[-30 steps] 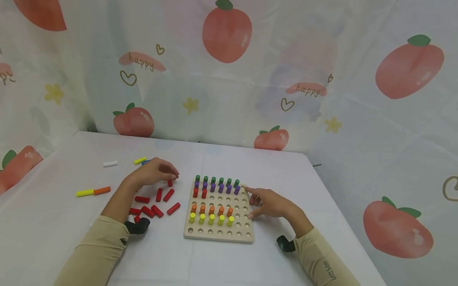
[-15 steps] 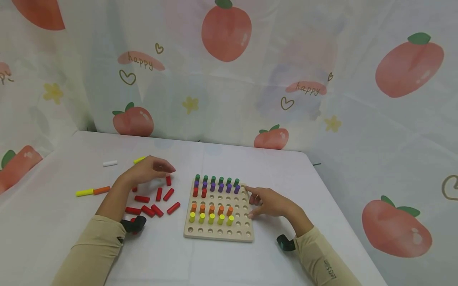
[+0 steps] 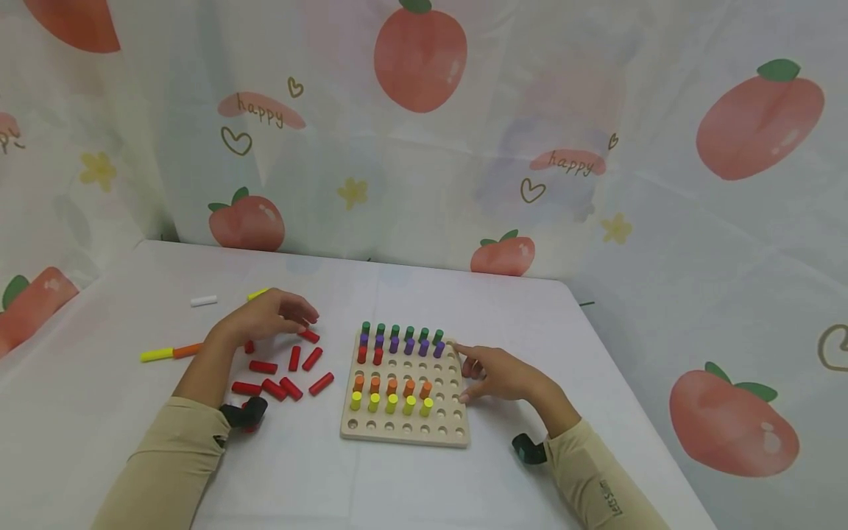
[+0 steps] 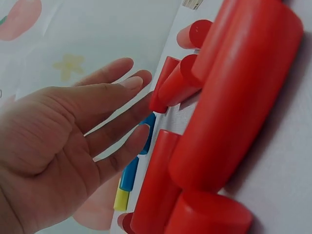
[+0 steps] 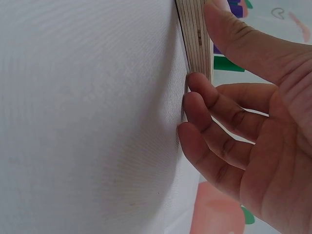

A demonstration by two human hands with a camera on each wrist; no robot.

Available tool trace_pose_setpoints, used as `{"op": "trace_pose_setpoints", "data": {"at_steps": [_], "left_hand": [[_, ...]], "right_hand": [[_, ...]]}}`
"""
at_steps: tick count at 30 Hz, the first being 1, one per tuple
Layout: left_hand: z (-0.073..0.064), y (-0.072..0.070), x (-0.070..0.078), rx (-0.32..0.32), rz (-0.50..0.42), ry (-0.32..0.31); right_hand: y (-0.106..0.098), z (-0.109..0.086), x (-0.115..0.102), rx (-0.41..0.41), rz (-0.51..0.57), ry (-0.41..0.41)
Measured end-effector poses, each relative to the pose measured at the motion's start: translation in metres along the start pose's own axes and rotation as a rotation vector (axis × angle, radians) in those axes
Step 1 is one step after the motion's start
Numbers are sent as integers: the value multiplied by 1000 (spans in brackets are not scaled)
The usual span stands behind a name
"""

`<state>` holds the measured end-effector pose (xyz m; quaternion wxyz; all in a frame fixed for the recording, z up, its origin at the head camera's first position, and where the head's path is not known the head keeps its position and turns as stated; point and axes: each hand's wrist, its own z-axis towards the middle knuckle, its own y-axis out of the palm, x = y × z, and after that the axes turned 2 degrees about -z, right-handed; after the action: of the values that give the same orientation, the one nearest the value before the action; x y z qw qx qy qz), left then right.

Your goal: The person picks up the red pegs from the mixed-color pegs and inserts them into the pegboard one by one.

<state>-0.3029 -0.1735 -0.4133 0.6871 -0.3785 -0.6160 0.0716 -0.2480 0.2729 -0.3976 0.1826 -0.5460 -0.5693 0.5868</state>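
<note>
My left hand (image 3: 268, 316) is over the loose red pegs on the left of the table. Its fingers are loosely extended, with the fingertips right at a red peg (image 3: 309, 336); in the left wrist view nothing sits between thumb and fingers (image 4: 105, 92). A wooden peg board (image 3: 411, 436) lies in the middle, holding rows of green, purple, red, orange and yellow pegs. At the board's right edge rests my right hand (image 3: 503, 375), index finger by the far corner and thumb lower along the side. The right wrist view shows its other fingers (image 5: 197, 141) relaxed beside the board's edge (image 5: 195, 39).
Several red pegs (image 3: 263, 367) lie scattered left of the board. Farther left are a yellow peg (image 3: 156, 355) and an orange peg (image 3: 187, 351) end to end. A white peg (image 3: 204, 301) lies toward the back, and blue pegs (image 4: 129, 174) show behind my left hand.
My left hand has shifted slightly left and back. The red peg at its fingertips has turned and now lies slanted. The right hand and the board stay put.
</note>
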Motion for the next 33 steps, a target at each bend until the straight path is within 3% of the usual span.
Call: {"op": "trace_pose_setpoints", "data": {"at_steps": [16,33], "left_hand": [[2,5,-8,38,28,-7],[-1,1,-12,24,30,26]], "right_hand": [[0,1,1,-7,2,-9],[0,0,1,-4,5,-16]]}}
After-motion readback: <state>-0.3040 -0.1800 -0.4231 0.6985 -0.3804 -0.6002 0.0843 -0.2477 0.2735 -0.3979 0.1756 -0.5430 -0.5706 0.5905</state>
